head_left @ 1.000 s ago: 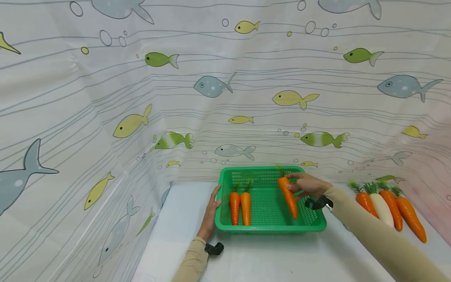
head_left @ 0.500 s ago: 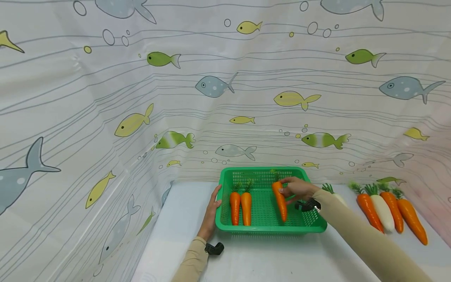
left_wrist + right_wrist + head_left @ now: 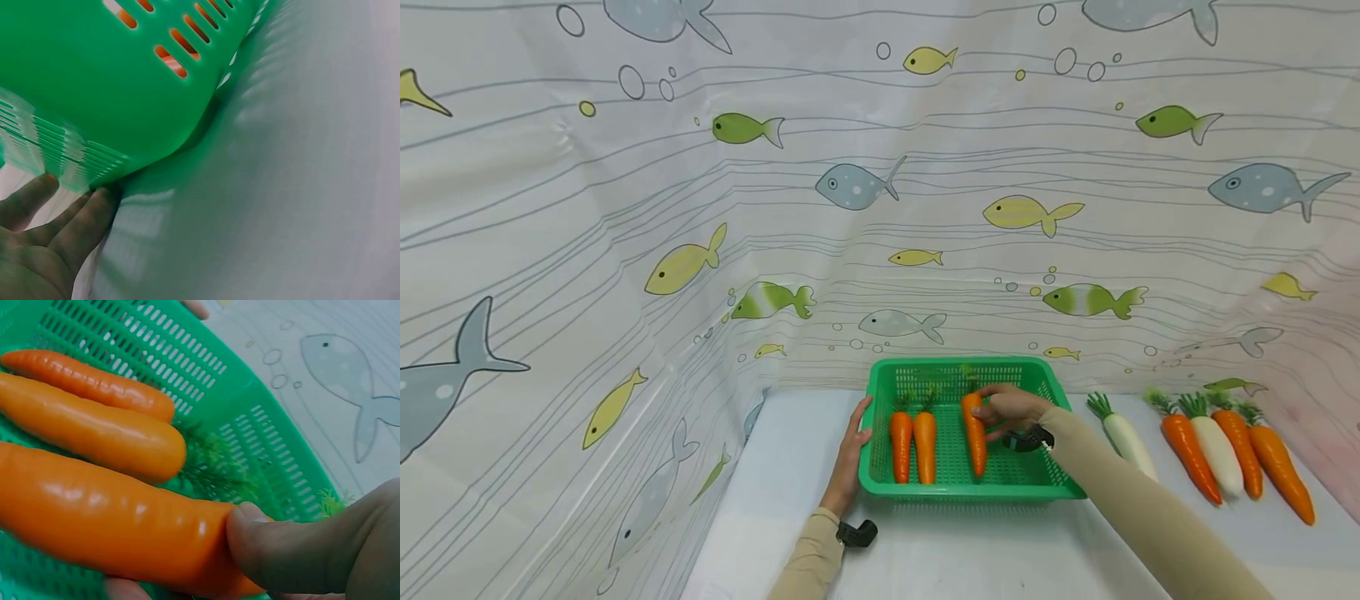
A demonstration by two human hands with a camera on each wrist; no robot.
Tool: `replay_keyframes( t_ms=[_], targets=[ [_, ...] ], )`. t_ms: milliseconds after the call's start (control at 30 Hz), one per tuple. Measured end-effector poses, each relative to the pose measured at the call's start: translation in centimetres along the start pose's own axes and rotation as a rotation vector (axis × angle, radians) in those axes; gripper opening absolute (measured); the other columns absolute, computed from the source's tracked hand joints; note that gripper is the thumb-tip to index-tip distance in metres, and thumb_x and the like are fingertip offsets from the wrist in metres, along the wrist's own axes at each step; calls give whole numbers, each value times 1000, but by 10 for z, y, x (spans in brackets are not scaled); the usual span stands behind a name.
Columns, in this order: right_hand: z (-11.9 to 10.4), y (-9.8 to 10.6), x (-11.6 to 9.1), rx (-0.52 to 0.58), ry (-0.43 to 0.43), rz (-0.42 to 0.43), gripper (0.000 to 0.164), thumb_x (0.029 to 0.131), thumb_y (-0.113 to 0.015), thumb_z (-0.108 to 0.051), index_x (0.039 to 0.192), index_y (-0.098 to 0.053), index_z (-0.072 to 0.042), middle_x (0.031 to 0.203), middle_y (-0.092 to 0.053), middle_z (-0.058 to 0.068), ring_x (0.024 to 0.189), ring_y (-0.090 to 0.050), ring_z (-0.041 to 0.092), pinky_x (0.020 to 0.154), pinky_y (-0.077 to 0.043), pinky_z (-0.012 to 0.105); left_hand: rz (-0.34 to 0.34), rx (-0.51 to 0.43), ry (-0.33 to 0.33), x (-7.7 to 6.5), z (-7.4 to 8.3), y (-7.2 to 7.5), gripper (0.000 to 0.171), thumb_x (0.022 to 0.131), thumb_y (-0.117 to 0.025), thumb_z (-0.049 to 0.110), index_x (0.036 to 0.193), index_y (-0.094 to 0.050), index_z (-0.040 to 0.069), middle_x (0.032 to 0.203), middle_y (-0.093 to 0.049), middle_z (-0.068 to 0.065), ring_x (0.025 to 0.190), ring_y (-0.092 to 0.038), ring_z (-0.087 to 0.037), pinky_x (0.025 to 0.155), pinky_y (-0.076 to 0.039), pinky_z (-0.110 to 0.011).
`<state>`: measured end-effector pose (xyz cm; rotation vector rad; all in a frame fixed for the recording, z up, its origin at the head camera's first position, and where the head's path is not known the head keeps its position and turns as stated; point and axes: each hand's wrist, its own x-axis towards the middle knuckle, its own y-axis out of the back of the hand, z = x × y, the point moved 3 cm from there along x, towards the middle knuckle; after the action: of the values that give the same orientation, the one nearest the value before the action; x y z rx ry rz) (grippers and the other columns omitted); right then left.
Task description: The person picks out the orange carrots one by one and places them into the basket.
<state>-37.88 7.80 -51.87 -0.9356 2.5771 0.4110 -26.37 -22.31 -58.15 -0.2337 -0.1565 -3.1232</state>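
A green plastic basket (image 3: 970, 490) stands on the white table, two carrots (image 3: 901, 446) (image 3: 94, 428) lying side by side in its left part. My right hand (image 3: 1009, 410) pinches a third carrot (image 3: 973, 433) near its leafy top, thumb on one side and fingers beneath, as the right wrist view shows. That carrot is over the basket's middle; whether its tip touches the floor I cannot tell. On the basket's left side, my left hand (image 3: 852, 446) rests with extended fingers against the outer wall, seen from below in the left wrist view (image 3: 62, 237).
Right of the basket a white radish (image 3: 1127, 442) lies alone. Farther right, several vegetables lie in a row: carrots (image 3: 1191, 454) and another white radish (image 3: 1219, 454). A fish-patterned sheet (image 3: 925, 208) hangs behind and at both sides.
My right hand has carried the carrot leftward and a little lower inside the basket, toward the two carrots. The lone radish, hidden behind my arm before, now shows. My left hand stays put.
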Motion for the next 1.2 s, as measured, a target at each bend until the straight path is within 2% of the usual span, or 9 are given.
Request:
replay_keyframes(
  t_ms=[133, 333, 700, 967, 1200],
  targets=[
    [8, -9, 14, 18, -2, -29, 69, 105, -59, -8, 160, -23, 14, 139, -58, 34, 122, -67, 46, 92, -61, 53, -1, -4, -1, 0, 0, 1, 60, 110, -32, 36, 169, -23, 38, 179, -15, -4, 162, -22, -38, 123, -25, -64],
    [19, -16, 27, 22, -6, -43, 66, 105, -60, -7, 158, -26, 14, 134, -61, 32, 114, -71, 42, 89, -63, 53, -5, 7, -7, 0, -1, 0, 60, 110, -30, 36, 170, -22, 35, 179, -15, -7, 162, -22, -40, 123, -25, -64],
    [20, -19, 32, 46, -3, -19, 63, 104, -61, -5, 156, -29, 11, 132, -61, 31, 110, -72, 40, 87, -63, 52, 10, 17, 4, 0, -1, 1, 60, 110, -33, 38, 169, -24, 39, 179, -17, -5, 160, -26, -39, 121, -29, -63],
    [19, -23, 32, 40, -6, 5, 64, 102, -65, -4, 154, -30, 9, 128, -62, 31, 107, -73, 38, 85, -63, 52, 15, 15, 5, 0, 0, 2, 60, 109, -34, 37, 168, -24, 41, 179, -16, -2, 162, -23, -37, 123, -24, -64],
    [14, -29, 23, -2, 7, 32, 64, 100, -69, -7, 151, -33, 8, 124, -67, 31, 105, -74, 38, 84, -64, 52, 10, 20, 0, -1, 2, 1, 59, 111, -31, 35, 170, -23, 36, 179, -15, -5, 163, -19, -39, 125, -19, -69]
  ],
)
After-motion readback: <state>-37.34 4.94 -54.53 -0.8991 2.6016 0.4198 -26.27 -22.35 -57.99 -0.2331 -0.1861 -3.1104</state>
